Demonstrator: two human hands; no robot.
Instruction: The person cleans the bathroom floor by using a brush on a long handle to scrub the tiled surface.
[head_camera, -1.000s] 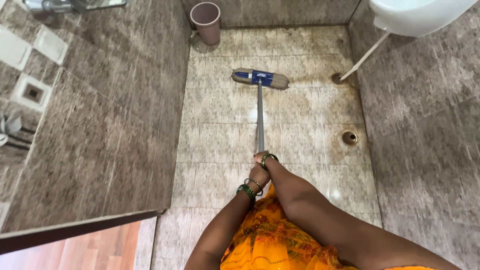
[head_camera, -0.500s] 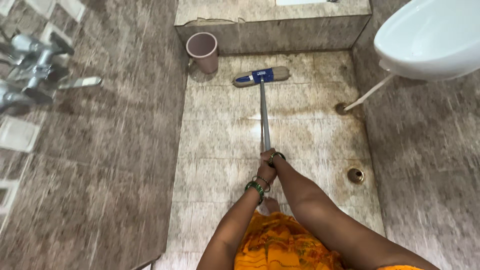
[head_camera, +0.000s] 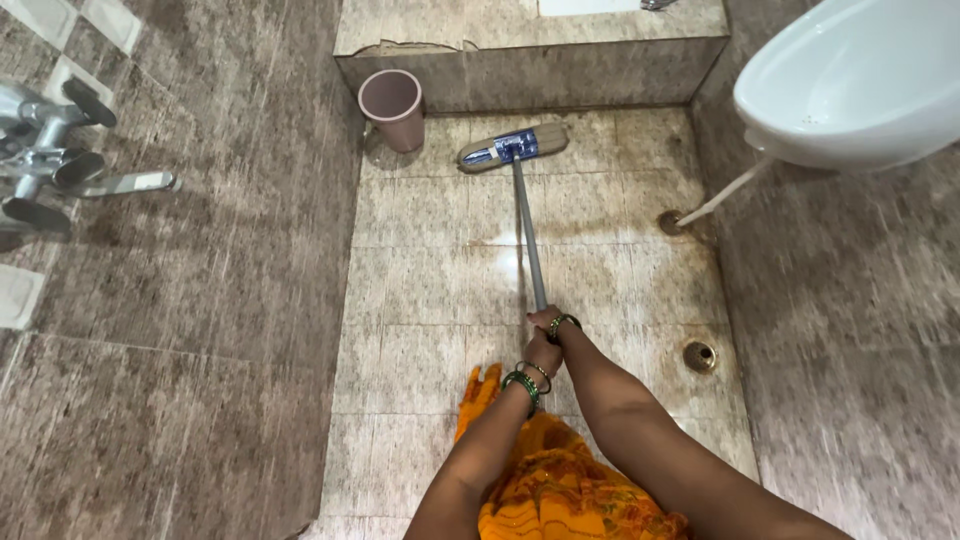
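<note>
Tiled floor (head_camera: 440, 260), one mop (head_camera: 514, 148), two hands gripping: left hand (head_camera: 541, 352), right hand (head_camera: 547, 320), one bucket (head_camera: 391, 108)

We see open floor (head_camera: 440, 270) ahead; a bin (head_camera: 391, 108) at eleven o'clock, step (head_camera: 530, 70) at twelve, toilet (head_camera: 850, 80) at two block.

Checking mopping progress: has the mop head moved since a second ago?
Yes. The mop head has slid forward, close to the pink bin and step.

— What am I seeing?
— I'm watching both hands gripping the mop handle (head_camera: 527, 235): right hand (head_camera: 546, 322) higher, left hand (head_camera: 541, 354) just below.
— And the mop head (head_camera: 513, 147)?
— It's lying on the floor tiles (head_camera: 430, 270), near the pink bucket (head_camera: 391, 108).
</note>
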